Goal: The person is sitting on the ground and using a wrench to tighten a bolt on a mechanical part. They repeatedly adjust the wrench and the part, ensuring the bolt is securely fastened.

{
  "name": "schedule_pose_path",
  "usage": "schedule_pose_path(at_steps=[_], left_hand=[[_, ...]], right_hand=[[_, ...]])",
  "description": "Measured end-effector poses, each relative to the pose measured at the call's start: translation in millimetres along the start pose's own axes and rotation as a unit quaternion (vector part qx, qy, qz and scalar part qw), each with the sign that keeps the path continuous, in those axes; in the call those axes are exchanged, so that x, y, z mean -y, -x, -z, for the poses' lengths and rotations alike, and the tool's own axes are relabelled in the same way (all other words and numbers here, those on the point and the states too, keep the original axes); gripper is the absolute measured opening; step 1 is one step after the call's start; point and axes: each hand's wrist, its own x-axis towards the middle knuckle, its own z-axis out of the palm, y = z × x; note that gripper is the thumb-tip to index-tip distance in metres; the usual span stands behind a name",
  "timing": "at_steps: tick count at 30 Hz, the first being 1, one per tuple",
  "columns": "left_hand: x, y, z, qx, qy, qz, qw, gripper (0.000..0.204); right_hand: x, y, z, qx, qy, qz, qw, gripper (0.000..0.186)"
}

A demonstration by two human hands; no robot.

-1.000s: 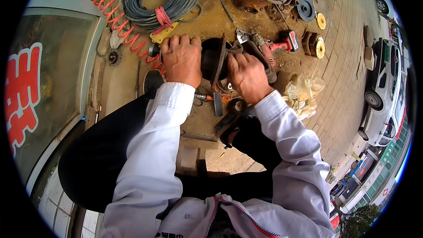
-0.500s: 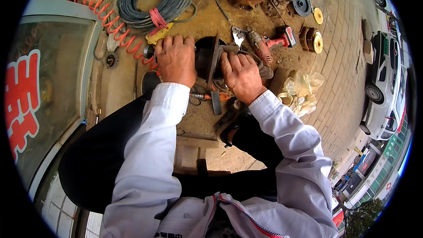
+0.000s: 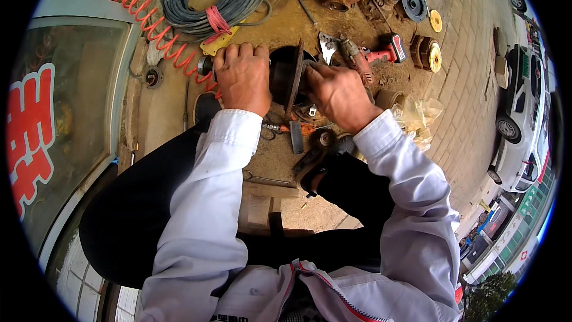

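Observation:
My left hand (image 3: 243, 80) is wrapped over a dark metal shaft; the shaft's round silvery end (image 3: 204, 65) sticks out to its left. Between my hands, a rusty flat plate (image 3: 294, 80) stands on edge against a black round metal body (image 3: 279, 74). My right hand (image 3: 344, 96) is closed at the plate's right side, its fingers curled around a part that they mostly hide. Just beyond that hand lies a red and black cordless drill (image 3: 384, 49), near a worn brownish power tool (image 3: 356, 59).
A coiled dark hose (image 3: 173, 9) and a red spiral air line (image 3: 170, 50) lie at the far left beside a glass door (image 3: 77, 101). Wire spools (image 3: 426, 53), a grey disc (image 3: 414, 4) and a plastic bag (image 3: 420, 116) are to the right. A hammer head (image 3: 296, 137) lies below the plate.
My right hand has shifted right and slightly nearer, its wrist turning and its fingers curling more. A greyish-brown cloth-like piece under it no longer shows. My left hand keeps its grip.

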Motion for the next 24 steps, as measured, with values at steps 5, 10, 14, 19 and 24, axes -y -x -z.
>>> schedule_pose_path(at_steps=[5, 10, 14, 19, 24], left_hand=[[4.2, 2.1, -2.0, -0.002, -0.007, 0.002, 1.000, 0.040], [-5.4, -3.0, 0.0, 0.012, 0.022, 0.000, 1.000, 0.042], [-0.8, 0.0, 1.6, 0.024, -0.004, 0.004, 1.000, 0.043], [-0.4, -4.6, -2.2, -0.008, 0.020, -0.004, 1.000, 0.040], [-4.8, -3.3, 5.0, 0.012, 0.029, -0.001, 1.000, 0.038]], right_hand=[[-26.0, -11.9, 7.7, 0.113, -0.281, -0.068, 0.951, 0.027], [-70.5, -39.7, 5.1, 0.291, -0.484, -0.228, 0.793, 0.040], [-19.9, -24.1, 27.9, 0.175, -0.198, -0.073, 0.962, 0.033], [-9.6, 11.3, -19.5, -0.116, 0.110, 0.098, 0.982, 0.034], [-50.5, -37.0, 18.1, 0.284, -0.434, -0.247, 0.819, 0.039]])
